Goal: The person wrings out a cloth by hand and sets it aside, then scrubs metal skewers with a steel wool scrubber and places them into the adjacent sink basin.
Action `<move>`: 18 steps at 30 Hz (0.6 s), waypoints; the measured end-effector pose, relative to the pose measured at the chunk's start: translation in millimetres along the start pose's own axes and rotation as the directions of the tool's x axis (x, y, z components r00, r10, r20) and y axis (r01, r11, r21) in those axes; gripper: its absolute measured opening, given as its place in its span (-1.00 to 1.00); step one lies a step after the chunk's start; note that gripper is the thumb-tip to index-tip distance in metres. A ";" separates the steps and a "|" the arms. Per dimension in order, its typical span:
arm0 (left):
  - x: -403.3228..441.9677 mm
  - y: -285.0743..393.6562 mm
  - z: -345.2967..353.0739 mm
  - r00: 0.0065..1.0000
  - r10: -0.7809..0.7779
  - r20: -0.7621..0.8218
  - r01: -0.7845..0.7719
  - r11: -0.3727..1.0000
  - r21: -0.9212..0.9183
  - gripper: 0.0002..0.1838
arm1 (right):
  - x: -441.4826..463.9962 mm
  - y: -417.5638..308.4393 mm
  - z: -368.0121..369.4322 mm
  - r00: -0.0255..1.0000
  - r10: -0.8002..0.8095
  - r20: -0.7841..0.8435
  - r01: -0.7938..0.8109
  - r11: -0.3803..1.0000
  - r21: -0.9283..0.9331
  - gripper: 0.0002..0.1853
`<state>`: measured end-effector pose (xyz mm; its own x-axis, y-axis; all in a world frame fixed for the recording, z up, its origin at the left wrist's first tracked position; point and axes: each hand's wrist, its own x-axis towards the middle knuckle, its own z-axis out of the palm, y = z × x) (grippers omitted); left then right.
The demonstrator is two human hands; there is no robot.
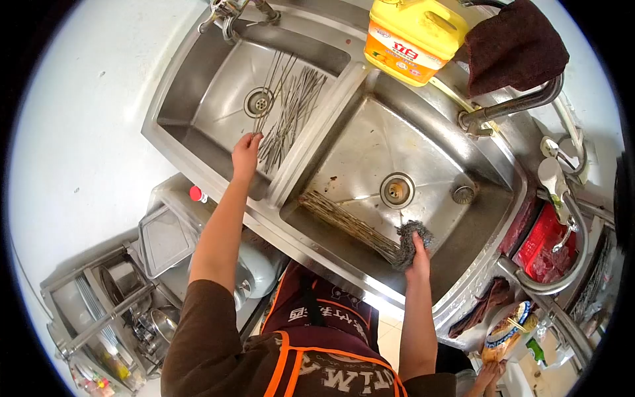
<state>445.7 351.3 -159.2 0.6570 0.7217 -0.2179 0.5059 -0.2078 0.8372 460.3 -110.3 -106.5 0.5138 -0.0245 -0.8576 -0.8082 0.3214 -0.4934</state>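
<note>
My left hand (pixel 245 153) is over the near side of the left basin, fingers closed on the ends of a few thin metal skewers (pixel 272 89) that point toward the tap. Beside them a loose pile of grey skewers (pixel 291 119) lies on the basin floor. In the right basin, my right hand (pixel 418 259) is wrapped round a grey steel wool scrubber (pixel 411 237). The scrubber is at the end of a bundle of brownish skewers (pixel 347 223) lying along the near wall; whether it presses on them I cannot tell.
A metal divider (pixel 317 132) separates the basins. A yellow detergent jug (pixel 417 40) stands behind it. The dark cloth (pixel 516 46) hangs over a tap pipe (pixel 516 106). A red basket (pixel 546 245) is at right. Another person's hand (pixel 491 374) shows at lower right.
</note>
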 end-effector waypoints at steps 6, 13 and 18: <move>-85.4 112.3 -6.5 0.930 -0.224 0.292 0.304 0.916 -0.264 -0.76 | -8.3 1.8 27.5 0.986 0.052 0.159 -0.065 0.995 0.077 -0.65; -159.7 154.5 42.0 0.798 -0.185 0.573 0.376 0.897 -0.234 -0.83 | -43.1 -18.9 107.4 0.896 0.021 0.443 -0.089 0.987 0.133 -0.58; -196.8 135.6 78.4 0.723 -0.125 0.680 0.437 0.845 -0.309 -0.92 | -44.3 -10.9 118.6 0.887 -0.033 0.461 -0.032 0.991 0.131 -0.64</move>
<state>428.8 129.4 -42.1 0.7916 0.0985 -0.6030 0.5414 0.3443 0.7670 480.4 -0.4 -45.9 0.6146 0.4041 -0.6775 -0.7794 0.4434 -0.4425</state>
